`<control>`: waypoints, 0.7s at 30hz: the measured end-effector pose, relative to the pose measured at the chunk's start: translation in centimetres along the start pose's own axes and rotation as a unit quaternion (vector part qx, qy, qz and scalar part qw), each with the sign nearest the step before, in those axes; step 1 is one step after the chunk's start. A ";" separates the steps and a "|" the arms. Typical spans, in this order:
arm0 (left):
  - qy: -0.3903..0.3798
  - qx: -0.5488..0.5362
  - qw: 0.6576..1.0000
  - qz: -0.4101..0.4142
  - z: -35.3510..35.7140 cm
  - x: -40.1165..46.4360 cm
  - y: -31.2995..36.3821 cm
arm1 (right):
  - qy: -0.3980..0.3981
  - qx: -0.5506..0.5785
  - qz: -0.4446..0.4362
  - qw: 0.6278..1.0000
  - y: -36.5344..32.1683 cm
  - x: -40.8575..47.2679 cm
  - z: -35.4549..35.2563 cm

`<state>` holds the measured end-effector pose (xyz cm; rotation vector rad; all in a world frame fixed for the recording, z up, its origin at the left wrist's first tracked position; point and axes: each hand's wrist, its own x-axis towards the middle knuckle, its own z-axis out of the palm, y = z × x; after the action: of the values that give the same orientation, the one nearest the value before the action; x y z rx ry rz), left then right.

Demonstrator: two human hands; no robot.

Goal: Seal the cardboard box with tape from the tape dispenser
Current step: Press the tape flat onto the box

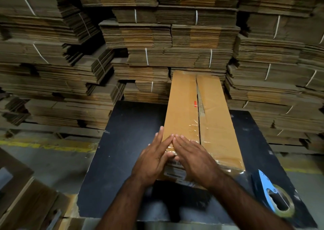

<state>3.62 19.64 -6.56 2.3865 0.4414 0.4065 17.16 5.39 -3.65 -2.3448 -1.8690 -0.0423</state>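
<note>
A long brown cardboard box (212, 117) lies on a black table (126, 142), its top flaps meeting along a centre seam. Clear tape (194, 126) shines across the near end of the box and wraps over its near left corner. My left hand (152, 157) lies flat against the box's near left edge, fingers straight. My right hand (194, 157) presses flat on the box top beside it, fingertips touching those of the left. A blue tape dispenser (273, 196) with a roll of clear tape lies on the table at the lower right, untouched.
Tall stacks of flattened, strapped cardboard (175, 36) wall in the far side and both flanks of the table. More flat cardboard (26, 203) lies at the lower left. The concrete floor (52, 163) carries a yellow line.
</note>
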 end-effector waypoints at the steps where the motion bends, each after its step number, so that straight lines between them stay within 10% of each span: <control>1: 0.000 0.010 1.000 0.007 0.1 0.2 -0.3 | 0.002 -0.003 -0.001 1.000 0.1 0.0 0.2; 21: 0.071 0.139 0.980 0.120 0.5 -0.2 -0.9 | 0.004 -0.037 0.096 0.995 -0.4 -2.3 0.8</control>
<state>3.48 19.92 -7.57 2.7062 0.2882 0.6660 16.18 3.37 -4.66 -2.5576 -1.6571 -0.1003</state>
